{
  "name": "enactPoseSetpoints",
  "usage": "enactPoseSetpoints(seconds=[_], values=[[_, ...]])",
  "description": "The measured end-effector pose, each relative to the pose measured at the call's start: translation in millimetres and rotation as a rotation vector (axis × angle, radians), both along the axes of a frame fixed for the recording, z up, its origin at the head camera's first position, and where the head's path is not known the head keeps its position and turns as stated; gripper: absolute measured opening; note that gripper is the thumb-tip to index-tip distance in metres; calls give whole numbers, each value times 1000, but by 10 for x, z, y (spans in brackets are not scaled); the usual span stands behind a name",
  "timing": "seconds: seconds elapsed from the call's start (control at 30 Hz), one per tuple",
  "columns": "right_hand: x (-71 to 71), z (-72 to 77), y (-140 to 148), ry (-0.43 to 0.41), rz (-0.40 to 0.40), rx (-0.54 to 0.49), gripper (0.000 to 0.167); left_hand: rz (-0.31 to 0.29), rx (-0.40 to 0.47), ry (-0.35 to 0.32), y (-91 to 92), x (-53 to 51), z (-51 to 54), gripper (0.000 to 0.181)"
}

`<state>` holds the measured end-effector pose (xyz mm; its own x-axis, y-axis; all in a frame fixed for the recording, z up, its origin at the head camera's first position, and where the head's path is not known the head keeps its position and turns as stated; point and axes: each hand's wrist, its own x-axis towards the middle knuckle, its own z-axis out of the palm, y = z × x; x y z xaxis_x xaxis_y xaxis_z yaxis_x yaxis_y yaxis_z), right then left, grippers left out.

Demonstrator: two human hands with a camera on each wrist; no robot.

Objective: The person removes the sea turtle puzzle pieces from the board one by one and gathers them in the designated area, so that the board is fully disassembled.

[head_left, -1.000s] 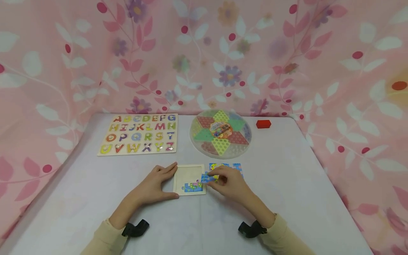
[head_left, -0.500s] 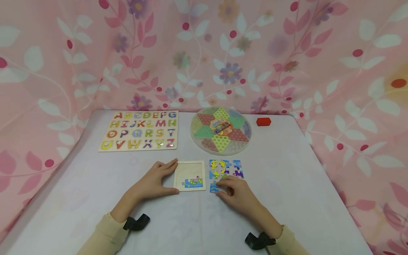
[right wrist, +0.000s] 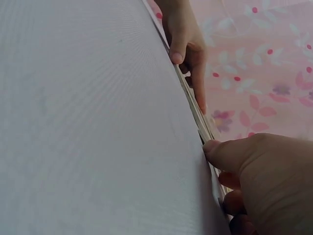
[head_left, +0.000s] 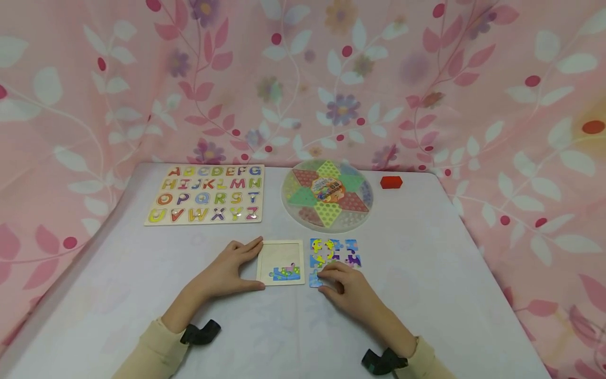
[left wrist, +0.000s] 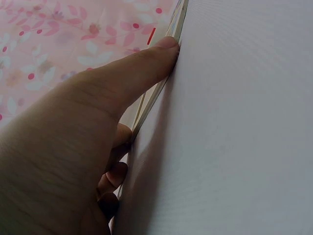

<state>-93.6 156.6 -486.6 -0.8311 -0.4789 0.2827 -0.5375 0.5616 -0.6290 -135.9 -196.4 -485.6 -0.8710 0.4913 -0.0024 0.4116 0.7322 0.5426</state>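
Observation:
In the head view, my left hand [head_left: 230, 269] rests at the left side of a small square wooden puzzle tray [head_left: 280, 243], thumb on the near corner and straight fingers on the far one. Joined jigsaw pieces [head_left: 286, 272] with blue, pink and green lie in its lower right corner. Right of the tray, my right hand [head_left: 347, 287] pinches a blue puzzle piece [head_left: 313, 279] on the table between thumb and index finger. Beyond that hand are more loose pieces [head_left: 352, 258], yellow, blue and purple, partly hidden. The right wrist view shows its thumb [right wrist: 220, 152] low against the table.
Farther back on the white table [head_left: 450, 295] lies an alphabet board [head_left: 208, 193] at left. A round Chinese checkers board [head_left: 327, 196] sits at the centre back, with a red block [head_left: 391, 182] to its right. A pink floral cloth [head_left: 303, 79] surrounds the table.
My right hand has moved from the tray's right edge, where it held a blue piece, down and right to the table beside the loose pieces. The left hand keeps its place on the tray.

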Motion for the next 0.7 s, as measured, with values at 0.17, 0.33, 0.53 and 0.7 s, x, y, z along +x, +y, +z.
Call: enactPoseSetpoints(seconds=[0.17, 0.33, 0.53, 0.7], values=[[-15, -10, -3, 20, 4, -11, 24, 1, 2, 3, -3, -20, 11, 108], [-25, -12, -1, 27, 16, -33, 23, 5, -6, -5, -11, -27, 10, 109], [-16, -4, -1, -12, 10, -34, 23, 12, -4, -11, -14, -12, 12, 110], [11, 10, 6, -42, -15, -52, 23, 14, 5, -21, 1, 1, -5, 109]])
